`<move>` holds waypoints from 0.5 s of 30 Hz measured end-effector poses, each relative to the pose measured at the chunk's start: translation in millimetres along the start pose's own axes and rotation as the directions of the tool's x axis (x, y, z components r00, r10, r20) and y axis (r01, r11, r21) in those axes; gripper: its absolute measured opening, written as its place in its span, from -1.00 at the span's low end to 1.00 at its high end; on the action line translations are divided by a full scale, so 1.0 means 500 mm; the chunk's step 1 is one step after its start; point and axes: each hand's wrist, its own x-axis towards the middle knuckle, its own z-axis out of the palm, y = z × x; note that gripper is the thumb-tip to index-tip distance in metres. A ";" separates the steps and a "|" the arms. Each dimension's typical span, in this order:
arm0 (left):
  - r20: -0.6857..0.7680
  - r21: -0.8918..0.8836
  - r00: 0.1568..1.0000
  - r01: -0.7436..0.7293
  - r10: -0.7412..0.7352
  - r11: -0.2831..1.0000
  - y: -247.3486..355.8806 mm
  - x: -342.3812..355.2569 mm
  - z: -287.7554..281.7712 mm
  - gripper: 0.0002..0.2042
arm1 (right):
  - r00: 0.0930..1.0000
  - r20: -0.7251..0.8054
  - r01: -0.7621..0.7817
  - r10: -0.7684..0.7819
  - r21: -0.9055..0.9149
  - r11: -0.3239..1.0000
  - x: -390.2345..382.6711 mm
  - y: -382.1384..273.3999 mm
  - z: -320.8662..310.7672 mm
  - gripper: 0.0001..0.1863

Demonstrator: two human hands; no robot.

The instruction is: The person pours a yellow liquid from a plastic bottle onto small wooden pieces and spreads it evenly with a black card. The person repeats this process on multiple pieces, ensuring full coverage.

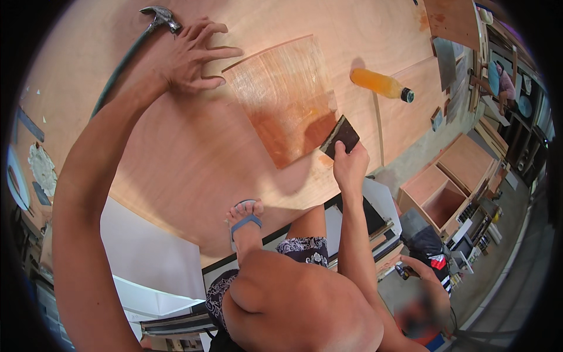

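Note:
My left hand (196, 58) is open, fingers spread, low over a large plywood sheet (182, 152); whether it touches cannot be told. Beside its fingers lies a claw hammer (130, 63) with a long greenish handle. My right hand (352, 170) grips a dark sanding block (343, 136), a flat square pad with a pale edge, thumb on top. The block is at the near right corner of a thin wood panel (278, 82), which lies on the plywood. This panel is glossy and pale at the far part, reddish brown at the near part.
A bottle of orange liquid (378, 84) lies on its side, right of the panel. My sandalled foot (245, 220) rests on the plywood's near edge. An open wooden box (440, 199) stands lower right. One person (431, 281) works near it; another (503, 85) is at far right.

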 end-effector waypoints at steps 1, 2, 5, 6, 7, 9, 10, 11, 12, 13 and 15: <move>0.003 0.004 1.000 0.002 -0.002 1.000 0.001 -0.001 0.001 -0.28 | 1.000 -0.011 0.029 -0.028 0.087 0.996 -0.006 0.006 -0.001 -0.67; 0.032 0.007 0.999 0.027 -0.027 1.000 0.003 -0.004 0.001 -0.28 | 0.999 0.008 -0.045 0.044 0.162 0.986 -0.015 0.013 -0.010 -0.65; 0.105 0.040 0.991 0.078 -0.082 0.996 0.009 -0.007 -0.001 -0.27 | 0.992 0.054 -0.128 0.118 0.272 0.954 -0.042 0.032 -0.053 -0.55; 0.121 0.071 0.988 0.084 -0.093 0.994 0.010 -0.007 -0.003 -0.27 | 0.991 0.067 -0.133 0.118 0.292 0.947 -0.049 0.039 -0.065 -0.50; 0.134 0.099 0.986 0.088 -0.101 0.991 0.013 -0.004 -0.004 -0.28 | 0.993 0.095 -0.097 0.077 0.222 0.970 -0.050 0.062 -0.089 -0.46; 0.177 0.135 0.975 0.113 -0.136 0.984 0.027 0.004 -0.013 -0.27 | 0.974 0.205 -0.145 0.097 0.237 0.960 -0.060 0.084 -0.130 -0.38; 0.199 0.155 0.968 0.123 -0.153 0.980 0.033 0.007 -0.017 -0.27 | 0.947 0.282 -0.238 0.152 0.304 0.922 -0.068 0.081 -0.149 -0.33; 0.208 0.171 0.966 0.120 -0.154 0.978 0.033 0.003 -0.016 -0.27 | 0.916 0.371 -0.295 0.156 0.355 0.887 -0.070 0.040 -0.174 -0.31; 0.214 0.185 0.965 0.110 -0.150 0.977 0.032 0.005 -0.015 -0.26 | 0.880 0.450 -0.353 0.154 0.400 0.846 -0.072 0.017 -0.192 -0.30; 0.216 0.202 0.965 0.102 -0.146 0.974 0.032 0.007 -0.016 -0.25 | 0.898 0.432 -0.285 0.082 0.430 0.857 -0.076 0.016 -0.188 -0.27; 0.225 0.228 0.962 0.103 -0.155 0.968 0.034 0.006 -0.020 -0.23 | 0.917 0.398 -0.183 -0.002 0.427 0.885 -0.084 0.018 -0.187 -0.28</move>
